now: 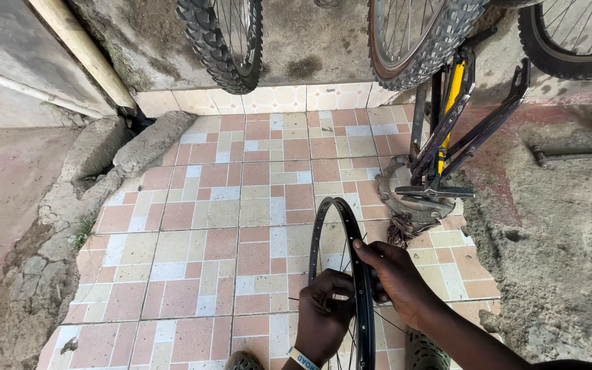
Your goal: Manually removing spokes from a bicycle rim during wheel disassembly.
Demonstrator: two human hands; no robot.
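The tiled floor (193, 240) is big, with pink, tan and pale squares. A bare black wheel rim (340, 226) stands upright on it, seen edge-on. Behind the rim, knobby bike tires (224, 41) lean on the wall. Behind the rim and to its right, a dark bike frame (447, 137) with a yellow part rests on the floor. The right hand (395, 274) wraps its fingers around the right side of the rim. The left hand (327, 312) is on the left side of the rim, its fingers pinched on thin spokes (346, 257) inside it.
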